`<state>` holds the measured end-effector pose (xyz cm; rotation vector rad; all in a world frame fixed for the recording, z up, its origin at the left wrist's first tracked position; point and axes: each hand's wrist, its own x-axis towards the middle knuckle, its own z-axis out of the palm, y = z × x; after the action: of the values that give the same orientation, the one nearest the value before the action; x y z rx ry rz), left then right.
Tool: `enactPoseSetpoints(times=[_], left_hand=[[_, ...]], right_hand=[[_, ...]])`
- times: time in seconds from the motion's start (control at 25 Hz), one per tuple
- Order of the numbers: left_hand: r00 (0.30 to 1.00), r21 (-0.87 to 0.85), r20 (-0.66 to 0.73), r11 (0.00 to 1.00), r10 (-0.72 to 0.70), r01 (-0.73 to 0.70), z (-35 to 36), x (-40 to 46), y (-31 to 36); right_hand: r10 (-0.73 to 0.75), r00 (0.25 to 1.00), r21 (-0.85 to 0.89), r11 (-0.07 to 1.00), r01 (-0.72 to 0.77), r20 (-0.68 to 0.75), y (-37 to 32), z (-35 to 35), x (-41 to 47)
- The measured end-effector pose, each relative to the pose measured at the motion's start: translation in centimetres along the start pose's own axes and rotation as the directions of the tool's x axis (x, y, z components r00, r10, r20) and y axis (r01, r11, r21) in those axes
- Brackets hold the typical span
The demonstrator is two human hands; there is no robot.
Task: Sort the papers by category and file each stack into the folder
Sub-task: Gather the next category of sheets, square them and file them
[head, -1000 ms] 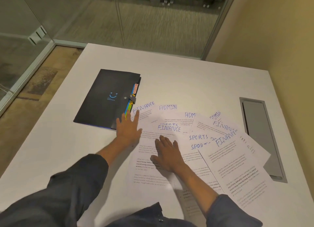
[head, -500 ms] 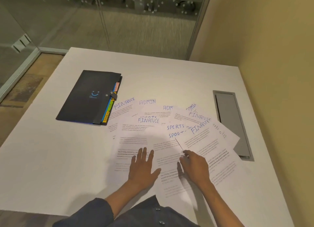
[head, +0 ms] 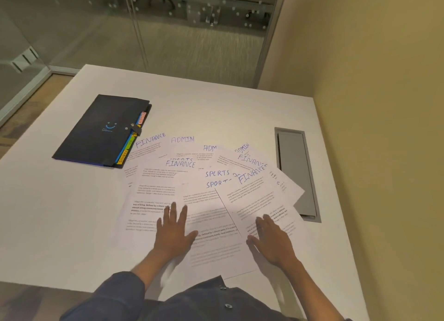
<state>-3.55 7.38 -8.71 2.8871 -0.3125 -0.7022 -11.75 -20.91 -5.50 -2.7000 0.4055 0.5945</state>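
Left hand (head: 174, 231) and right hand (head: 272, 242) lie flat, fingers straight and close together, on the fanned papers (head: 204, 188) beside the closed folder (head: 101, 130).

I see a dim, warm picture. Soft light falls from above. The hands cast faint shadows low in the frame. The lower edges look blurry. Straight lines bend near the sides.

Folder (head: 101, 130) left of papers (head: 204, 188) on table (head: 48, 212).
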Motion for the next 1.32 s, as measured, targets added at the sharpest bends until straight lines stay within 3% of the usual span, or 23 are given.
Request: enactPoseSetpoints(times=[0.24, 0.4, 0.6, 0.88, 1.08, 1.2, 1.32], left_hand=[[0.992, -0.079, -0.120, 0.997, -0.027, 0.017, 0.3, -2.1, 2.1], [0.993, -0.088, -0.113, 0.996, -0.028, 0.018, 0.9, -2.8, 4.7], [0.998, -0.016, -0.001, 0.997, -0.070, 0.070, 2.2, -2.8, 6.1], [0.996, 0.020, 0.030, 0.996, -0.086, 0.086, 1.9, -2.7, 6.3], [1.000, 0.105, 0.013, 0.994, -0.009, 0.007, 1.3, -2.8, 6.9], [0.997, 0.122, 0.078, 0.992, 0.016, -0.026, 1.0, -2.9, 6.4], [0.991, 0.159, 0.130, 0.985, 0.042, -0.063, 0.7, -2.9, 5.7]], right_hand=[[0.142, 0.973, 0.061, 0.989, -0.133, -0.180, 4.1, -1.6, 1.8], [0.202, 0.972, 0.081, 0.978, -0.193, -0.122, 6.2, -2.2, 2.8], [0.186, 0.974, -0.076, 0.978, -0.196, -0.130, 7.4, -1.9, 3.0], [0.233, 0.963, 0.047, 0.972, -0.228, -0.134, 7.9, -2.4, 3.4], [0.303, 0.941, 0.026, 0.953, -0.303, -0.149, 7.3, -2.7, 3.2], [0.327, 0.919, 0.113, 0.944, -0.309, -0.220, 6.7, -2.7, 3.0], [0.353, 0.908, 0.353, 0.899, -0.260, -0.228, 6.0, -3.1, 2.6]])
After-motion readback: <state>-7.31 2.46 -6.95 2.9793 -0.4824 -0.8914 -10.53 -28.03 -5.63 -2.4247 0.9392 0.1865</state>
